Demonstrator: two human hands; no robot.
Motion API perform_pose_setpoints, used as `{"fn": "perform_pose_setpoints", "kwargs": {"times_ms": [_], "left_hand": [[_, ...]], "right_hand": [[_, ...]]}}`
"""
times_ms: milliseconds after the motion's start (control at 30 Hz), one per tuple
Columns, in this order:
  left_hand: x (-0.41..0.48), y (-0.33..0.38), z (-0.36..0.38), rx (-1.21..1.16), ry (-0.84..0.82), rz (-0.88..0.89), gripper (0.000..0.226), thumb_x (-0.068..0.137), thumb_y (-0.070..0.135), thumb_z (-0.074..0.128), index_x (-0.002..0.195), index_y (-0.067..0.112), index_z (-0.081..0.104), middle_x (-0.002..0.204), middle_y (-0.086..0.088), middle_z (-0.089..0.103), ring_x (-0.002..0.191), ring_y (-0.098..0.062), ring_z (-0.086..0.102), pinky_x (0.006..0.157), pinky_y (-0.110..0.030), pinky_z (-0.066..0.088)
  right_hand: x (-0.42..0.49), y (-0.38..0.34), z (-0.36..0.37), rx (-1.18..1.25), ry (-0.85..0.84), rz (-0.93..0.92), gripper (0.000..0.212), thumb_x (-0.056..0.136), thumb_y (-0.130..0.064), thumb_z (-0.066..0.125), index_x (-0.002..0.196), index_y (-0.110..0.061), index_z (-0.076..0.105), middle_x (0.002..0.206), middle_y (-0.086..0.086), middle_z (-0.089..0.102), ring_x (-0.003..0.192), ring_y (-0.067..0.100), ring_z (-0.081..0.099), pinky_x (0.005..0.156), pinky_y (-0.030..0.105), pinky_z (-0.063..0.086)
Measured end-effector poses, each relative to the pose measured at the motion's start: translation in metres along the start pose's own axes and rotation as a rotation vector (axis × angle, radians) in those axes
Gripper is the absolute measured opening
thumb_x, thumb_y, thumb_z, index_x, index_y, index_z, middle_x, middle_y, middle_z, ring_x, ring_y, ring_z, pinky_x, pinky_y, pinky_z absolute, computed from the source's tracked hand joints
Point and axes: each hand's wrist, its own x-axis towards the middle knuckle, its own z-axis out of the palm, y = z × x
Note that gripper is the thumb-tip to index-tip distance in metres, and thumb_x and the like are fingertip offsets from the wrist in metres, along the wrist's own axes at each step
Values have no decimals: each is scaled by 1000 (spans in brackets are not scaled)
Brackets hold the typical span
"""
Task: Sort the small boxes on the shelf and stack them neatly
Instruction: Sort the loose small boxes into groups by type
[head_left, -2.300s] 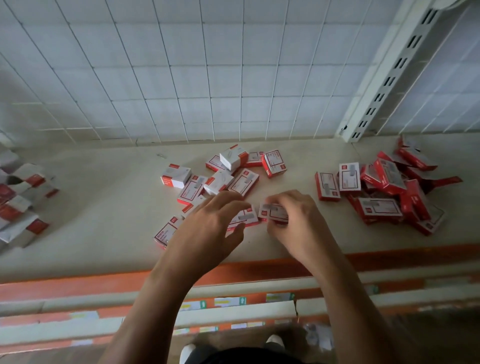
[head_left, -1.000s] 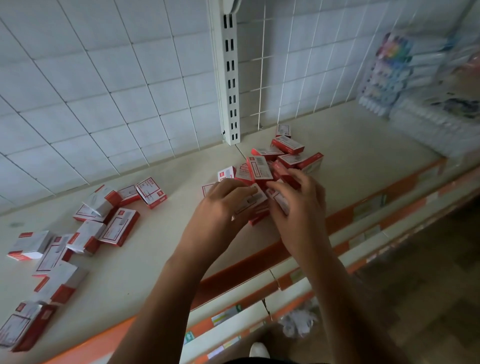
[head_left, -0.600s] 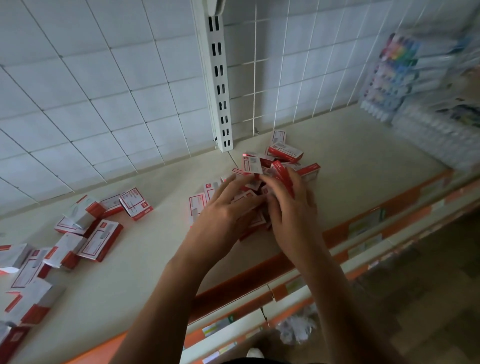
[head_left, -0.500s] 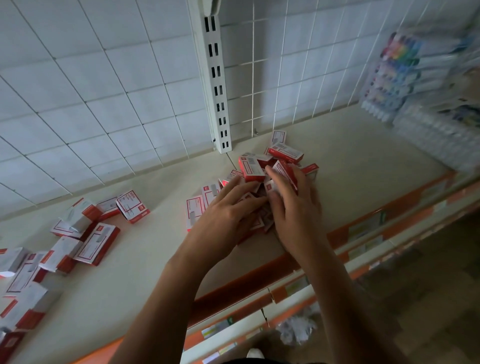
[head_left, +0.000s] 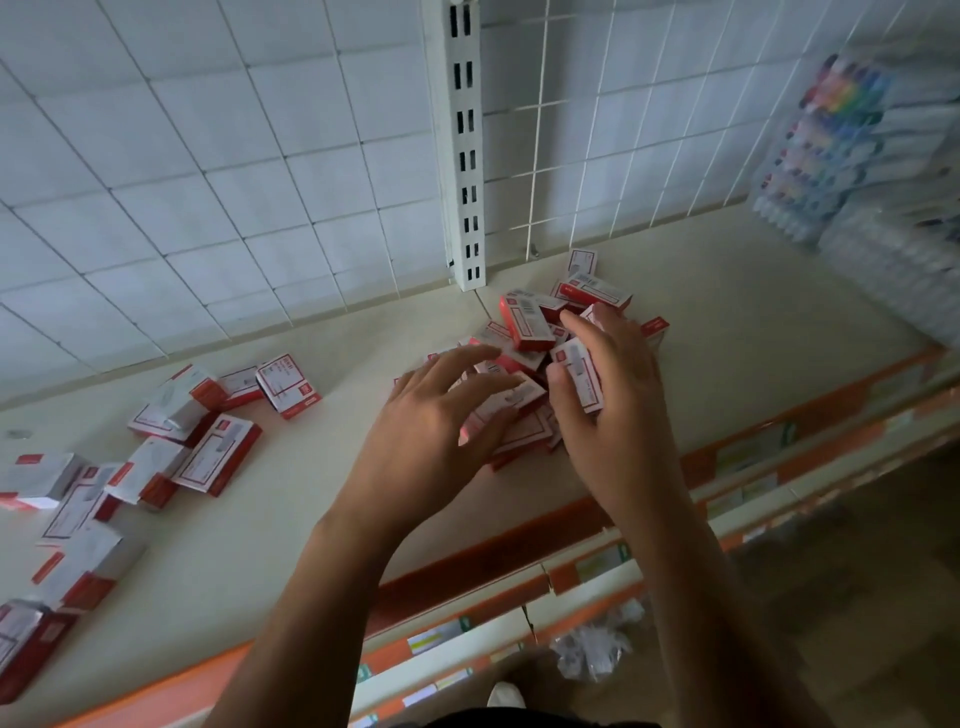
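Head view, cream shelf (head_left: 260, 519): heap of small red-and-white cardboard boxes (head_left: 524, 322), beside white slotted upright (head_left: 465, 156). Right hand (head_left: 618, 395): thumb and fingers pinch one box (head_left: 579, 376), long axis pointing away from the person. Left hand (head_left: 431, 431): fingers spread flat on heap, just left of held box, nearer the loose boxes (head_left: 208, 452) lying well apart leftward.

Shop, stationery aisle by the look. Retail gondola shelving: cream shelf (head_left: 727, 332) backed by white wire grid panel (head_left: 208, 156), with white slotted metal upright (head_left: 466, 156). Orange shelf-edge strip (head_left: 753, 447) carries paper price labels (head_left: 756, 446); a lower tier has the same. Many identical small red-and-white cardboard boxes (head_left: 524, 322) as stock. Clear packs of coloured marker pens (head_left: 831, 130) stacked at right.
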Motion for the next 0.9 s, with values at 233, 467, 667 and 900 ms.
{"fn": "perform_pose_setpoints", "kwargs": {"times_ms": [233,467,667,900], "left_hand": [[-54,-25,-34,113,80,-124,28,93,34,60,119,24,64,130,1,57,113,-21,58,88,-43,50],[-130,-60,-90,220,143,-313,31,93,35,59,120,22,64,131,0,57,117,-19,57,89,-44,52],[-195,-89,-125,263,241,-454,28,87,32,62,115,26,65,124,4,60,111,-20,58,86,-37,50],[-243,-108,-150,271,223,-562,35,86,44,53,114,26,65,124,4,60,103,-23,60,81,-35,47]], "right_hand": [[-17,-58,31,128,-69,-220,42,96,-31,51,132,-9,57,138,7,53,135,17,44,107,38,45],[-38,-124,91,202,-253,-331,40,92,-23,59,130,-10,58,135,5,55,131,15,48,108,34,43],[-64,-179,137,314,-344,-424,41,86,-8,68,126,-9,60,129,4,59,125,19,53,105,37,43],[-80,-214,168,321,-406,-469,39,85,-7,68,124,-10,62,124,1,61,117,21,56,99,41,46]]}}
